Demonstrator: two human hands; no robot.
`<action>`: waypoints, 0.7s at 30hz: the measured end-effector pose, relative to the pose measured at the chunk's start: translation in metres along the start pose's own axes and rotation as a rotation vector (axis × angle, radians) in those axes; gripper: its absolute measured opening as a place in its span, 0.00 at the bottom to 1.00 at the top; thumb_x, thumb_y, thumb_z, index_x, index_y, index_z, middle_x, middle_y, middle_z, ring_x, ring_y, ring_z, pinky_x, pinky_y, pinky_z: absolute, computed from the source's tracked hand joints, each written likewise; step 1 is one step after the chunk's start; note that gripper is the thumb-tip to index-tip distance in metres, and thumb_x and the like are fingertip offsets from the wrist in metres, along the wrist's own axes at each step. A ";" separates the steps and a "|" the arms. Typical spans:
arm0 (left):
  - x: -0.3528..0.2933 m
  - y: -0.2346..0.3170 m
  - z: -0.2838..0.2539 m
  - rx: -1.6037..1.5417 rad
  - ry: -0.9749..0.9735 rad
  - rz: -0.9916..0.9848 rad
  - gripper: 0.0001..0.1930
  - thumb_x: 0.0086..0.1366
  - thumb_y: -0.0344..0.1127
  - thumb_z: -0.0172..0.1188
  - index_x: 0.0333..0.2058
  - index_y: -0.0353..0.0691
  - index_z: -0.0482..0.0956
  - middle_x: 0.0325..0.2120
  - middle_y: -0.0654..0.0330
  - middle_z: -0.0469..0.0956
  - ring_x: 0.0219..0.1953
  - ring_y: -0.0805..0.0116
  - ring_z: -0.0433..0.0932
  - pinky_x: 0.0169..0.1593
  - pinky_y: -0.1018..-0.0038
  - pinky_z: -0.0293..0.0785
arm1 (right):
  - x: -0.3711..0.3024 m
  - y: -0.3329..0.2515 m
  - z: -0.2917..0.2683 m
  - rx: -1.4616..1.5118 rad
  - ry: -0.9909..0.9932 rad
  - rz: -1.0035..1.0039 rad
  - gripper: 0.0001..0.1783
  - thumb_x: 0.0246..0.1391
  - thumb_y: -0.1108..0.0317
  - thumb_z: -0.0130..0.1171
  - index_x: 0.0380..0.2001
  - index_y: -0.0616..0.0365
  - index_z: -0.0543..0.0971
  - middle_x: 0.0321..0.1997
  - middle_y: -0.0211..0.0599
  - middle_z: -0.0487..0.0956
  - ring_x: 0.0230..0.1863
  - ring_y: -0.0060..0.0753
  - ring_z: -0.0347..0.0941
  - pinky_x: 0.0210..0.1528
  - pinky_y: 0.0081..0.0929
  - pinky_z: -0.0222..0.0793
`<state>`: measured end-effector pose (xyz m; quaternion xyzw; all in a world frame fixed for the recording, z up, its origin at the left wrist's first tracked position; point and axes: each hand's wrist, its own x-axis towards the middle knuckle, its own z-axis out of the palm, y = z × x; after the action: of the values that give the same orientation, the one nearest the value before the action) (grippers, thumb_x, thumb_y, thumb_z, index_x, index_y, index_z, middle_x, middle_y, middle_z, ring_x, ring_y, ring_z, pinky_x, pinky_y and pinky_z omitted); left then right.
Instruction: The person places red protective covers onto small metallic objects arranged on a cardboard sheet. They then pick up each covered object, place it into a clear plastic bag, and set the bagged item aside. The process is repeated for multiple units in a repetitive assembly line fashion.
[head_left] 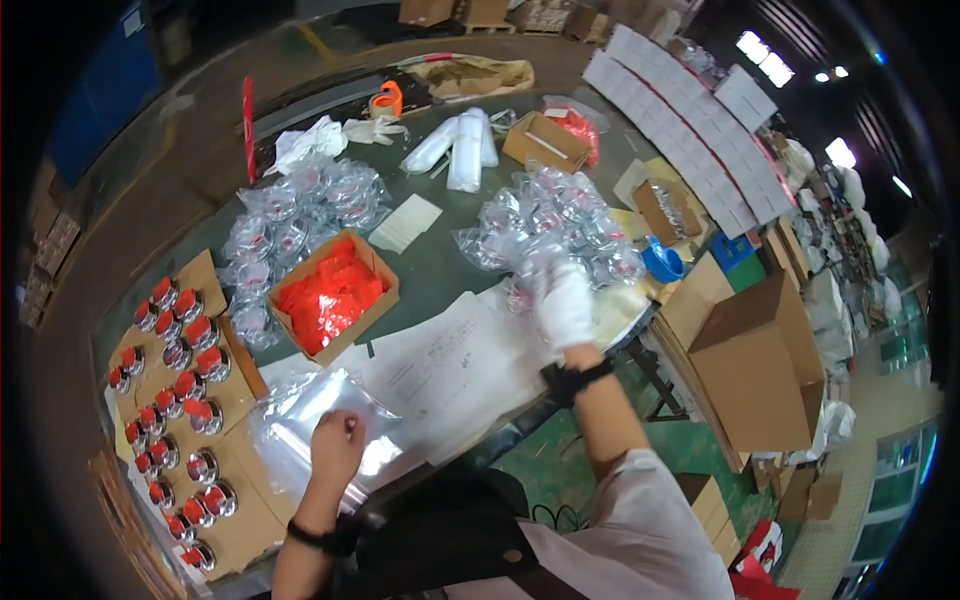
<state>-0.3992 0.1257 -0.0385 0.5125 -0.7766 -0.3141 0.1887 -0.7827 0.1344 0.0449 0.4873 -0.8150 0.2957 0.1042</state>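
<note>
My bare left hand (338, 443) is over a stack of clear plastic bags (285, 440) at the table's near edge. Its fingers are curled closed, and whatever they may hold is hidden. A white glove covers my right hand (565, 305), which reaches to the near side of a heap of bagged shiny metal parts (550, 215). Motion smears its fingers, so its grip does not show. A large sheet of white paper (440, 360) lies between the two hands. Left of it, a cardboard box (378, 310) holds red plastic packets (335, 290).
Several round chrome parts with red tops (185, 383) stand on cardboard at the left. Another bagged heap (300, 215) lies behind the red packets. Farther back are plastic rolls (466, 150) and an orange tape dispenser (386, 100). A blue cup-like thing (662, 260) and an open carton (755, 370) are at right.
</note>
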 end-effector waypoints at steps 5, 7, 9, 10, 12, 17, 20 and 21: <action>0.043 -0.015 0.055 0.274 -0.163 -0.404 0.21 0.57 0.53 0.63 0.28 0.37 0.81 0.31 0.47 0.80 0.35 0.49 0.80 0.40 0.60 0.76 | 0.035 0.063 0.024 -0.369 -0.169 -0.010 0.12 0.51 0.62 0.58 0.31 0.62 0.77 0.31 0.49 0.77 0.37 0.51 0.76 0.39 0.43 0.72; 0.035 -0.026 0.057 0.085 -0.099 -0.390 0.14 0.57 0.46 0.65 0.28 0.40 0.83 0.27 0.51 0.81 0.32 0.54 0.81 0.38 0.63 0.76 | 0.012 0.010 0.025 0.032 -0.040 -0.075 0.12 0.53 0.62 0.57 0.30 0.60 0.76 0.31 0.47 0.76 0.37 0.52 0.74 0.38 0.42 0.71; 0.021 -0.022 0.045 -0.070 -0.062 -0.346 0.12 0.56 0.42 0.65 0.27 0.38 0.82 0.26 0.52 0.81 0.30 0.56 0.81 0.37 0.65 0.76 | -0.032 -0.052 0.026 0.314 -0.500 0.020 0.13 0.54 0.61 0.56 0.31 0.62 0.77 0.36 0.49 0.77 0.41 0.50 0.74 0.41 0.41 0.71; 0.015 -0.016 0.037 -0.153 -0.046 -0.311 0.11 0.56 0.40 0.65 0.27 0.37 0.82 0.26 0.52 0.81 0.29 0.57 0.81 0.36 0.67 0.76 | -0.050 -0.081 0.018 0.225 -0.776 -0.186 0.17 0.54 0.57 0.55 0.35 0.63 0.78 0.38 0.50 0.79 0.40 0.49 0.76 0.42 0.40 0.72; 0.006 0.000 0.022 -0.320 -0.046 -0.245 0.08 0.61 0.35 0.62 0.31 0.34 0.81 0.25 0.55 0.81 0.27 0.66 0.80 0.32 0.71 0.75 | -0.128 -0.088 0.091 0.733 -0.940 -0.199 0.20 0.51 0.54 0.58 0.37 0.61 0.80 0.32 0.48 0.81 0.38 0.47 0.77 0.44 0.38 0.72; -0.035 -0.021 -0.018 -0.748 0.022 -0.402 0.10 0.65 0.34 0.59 0.38 0.33 0.72 0.27 0.59 0.77 0.31 0.73 0.79 0.32 0.75 0.75 | -0.156 -0.177 0.080 0.646 -1.002 -0.346 0.12 0.47 0.60 0.61 0.28 0.58 0.82 0.29 0.45 0.81 0.36 0.46 0.78 0.42 0.36 0.73; -0.053 -0.040 -0.030 -0.416 0.017 -0.378 0.17 0.64 0.42 0.59 0.42 0.35 0.69 0.33 0.51 0.75 0.34 0.61 0.80 0.35 0.68 0.78 | -0.173 -0.204 0.087 0.635 -1.027 -0.037 0.10 0.46 0.62 0.61 0.29 0.57 0.82 0.28 0.44 0.81 0.32 0.45 0.79 0.38 0.33 0.74; -0.059 -0.046 -0.030 -0.160 0.047 -0.338 0.16 0.64 0.43 0.59 0.41 0.35 0.70 0.33 0.50 0.75 0.35 0.58 0.80 0.37 0.66 0.78 | -0.181 -0.211 0.094 0.549 -0.935 -0.060 0.10 0.46 0.64 0.61 0.31 0.57 0.82 0.27 0.44 0.81 0.31 0.43 0.79 0.36 0.32 0.74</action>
<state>-0.3260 0.1579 -0.0460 0.6261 -0.6473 -0.3902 0.1915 -0.5004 0.1385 -0.0330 0.5992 -0.6530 0.2464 -0.3922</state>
